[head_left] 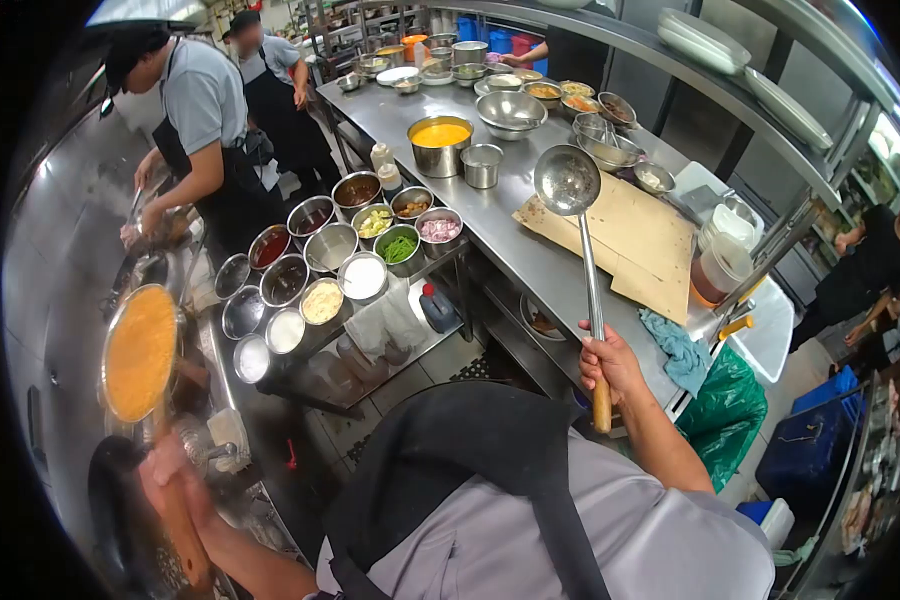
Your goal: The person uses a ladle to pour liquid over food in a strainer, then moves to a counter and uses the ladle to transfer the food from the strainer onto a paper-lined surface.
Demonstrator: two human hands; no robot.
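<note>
My right hand (613, 365) is closed around the wooden handle end of a long ladle (568, 180), held upright with its metal bowl over the steel worktable (500, 205). At the lower left, my left hand (177, 482), somewhat blurred, wraps round the wooden handle (188, 550) of a wide, round, metal-rimmed utensil. An orange mass (140, 350) fills its round face, which is over the cooking range. Beside it a black rounded object (120, 490) is partly hidden by my hand. A brown cardboard sheet (630, 235) lies on the worktable behind the ladle.
Several metal pots of sauces and chopped ingredients stand between range and worktable, among them green herbs (400, 248). A pot of orange liquid (440, 145) and an empty metal bowl (511, 112) sit farther back. A teal cloth (677, 350) hangs over the table edge. A co-worker (205, 110) stands at the range.
</note>
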